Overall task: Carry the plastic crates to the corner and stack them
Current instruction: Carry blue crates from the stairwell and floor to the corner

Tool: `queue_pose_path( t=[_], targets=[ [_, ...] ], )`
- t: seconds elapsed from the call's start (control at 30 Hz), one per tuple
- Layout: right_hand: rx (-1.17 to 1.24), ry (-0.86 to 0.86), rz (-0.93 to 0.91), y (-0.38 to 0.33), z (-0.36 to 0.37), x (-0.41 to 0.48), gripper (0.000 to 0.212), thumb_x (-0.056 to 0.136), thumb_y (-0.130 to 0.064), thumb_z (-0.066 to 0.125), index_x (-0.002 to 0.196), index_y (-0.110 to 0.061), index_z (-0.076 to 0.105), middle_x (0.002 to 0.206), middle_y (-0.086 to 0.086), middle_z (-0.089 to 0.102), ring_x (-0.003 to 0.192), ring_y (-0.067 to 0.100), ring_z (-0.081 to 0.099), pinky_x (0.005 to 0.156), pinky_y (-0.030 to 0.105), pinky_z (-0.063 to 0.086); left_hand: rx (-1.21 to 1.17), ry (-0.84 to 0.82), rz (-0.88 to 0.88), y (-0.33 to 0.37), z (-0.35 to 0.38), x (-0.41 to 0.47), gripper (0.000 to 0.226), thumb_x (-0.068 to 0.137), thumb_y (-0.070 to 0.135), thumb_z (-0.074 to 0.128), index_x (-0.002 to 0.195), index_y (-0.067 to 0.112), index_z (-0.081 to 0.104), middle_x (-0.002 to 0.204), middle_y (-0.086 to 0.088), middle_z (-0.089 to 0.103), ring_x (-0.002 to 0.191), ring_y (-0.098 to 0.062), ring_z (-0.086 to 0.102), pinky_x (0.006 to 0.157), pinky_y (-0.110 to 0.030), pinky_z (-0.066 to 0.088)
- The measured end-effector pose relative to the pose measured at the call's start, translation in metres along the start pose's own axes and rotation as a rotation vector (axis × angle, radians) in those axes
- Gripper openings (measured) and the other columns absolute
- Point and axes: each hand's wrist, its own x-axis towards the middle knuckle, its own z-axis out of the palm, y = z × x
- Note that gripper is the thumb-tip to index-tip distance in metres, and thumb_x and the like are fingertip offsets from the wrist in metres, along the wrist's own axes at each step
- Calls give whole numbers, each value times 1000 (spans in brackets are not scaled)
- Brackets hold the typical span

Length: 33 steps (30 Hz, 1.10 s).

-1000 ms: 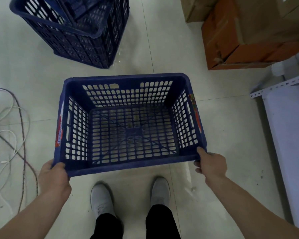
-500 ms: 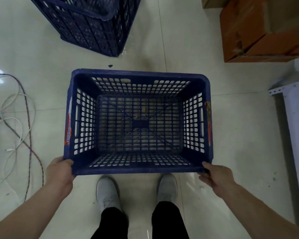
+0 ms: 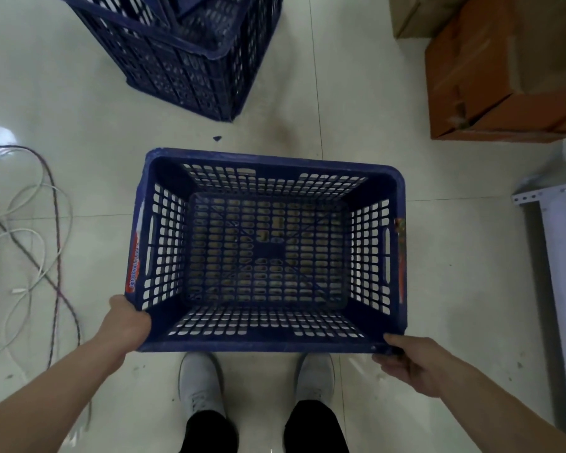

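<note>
- Head view: the empty blue crate (image 3: 268, 250) hangs level in front of the person, above the shoes (image 3: 200, 384), its long axis running left to right.
- The left hand (image 3: 125, 325) and right hand (image 3: 415, 361) have fingers closed on the crate's near corners.
- The stacked crates (image 3: 183, 50) stand ahead and slightly left, well apart, with bare floor (image 3: 307, 125) between.
- Cables (image 3: 36, 230) lie left; an orange box (image 3: 504, 70) and a metal rack (image 3: 562, 256) stand right.

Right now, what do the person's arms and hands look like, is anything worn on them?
Both arms are bare up to the frame's edge: no sleeves show. The left hand and right hand wear no gloves, and no watch, ring or wristband is visible. Lower down, the person wears black trousers and light grey shoes.
</note>
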Motion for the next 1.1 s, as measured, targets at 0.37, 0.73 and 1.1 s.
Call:
queue_pose_path(
  t=[0.37,0.73,1.1],
  targets=[
    [-422,178,-522,-55,5,-7,33,91,-30,78,121,-19,68,105,4,76,94,25,71,81,37,56,-65,76,163,61,-31,-1,45,84,17,61,128,14,51,107,-9,69,91,-35,68,89,-52,55],
    [-272,372,-647,-83,27,18,11,101,-19,58,91,-17,62,93,17,70,82,37,68,78,58,61,-276,-10,171,85,-27,2,49,61,10,53,108,7,65,95,-19,73,85,-41,71,78,-60,60],
    [-230,421,-675,-73,-6,29,31,92,-25,72,117,-11,62,109,13,68,86,27,61,82,40,51,-347,-104,204,80,28,-18,68,58,23,61,125,15,52,110,-9,68,98,-30,68,89,-54,56]
  ],
)
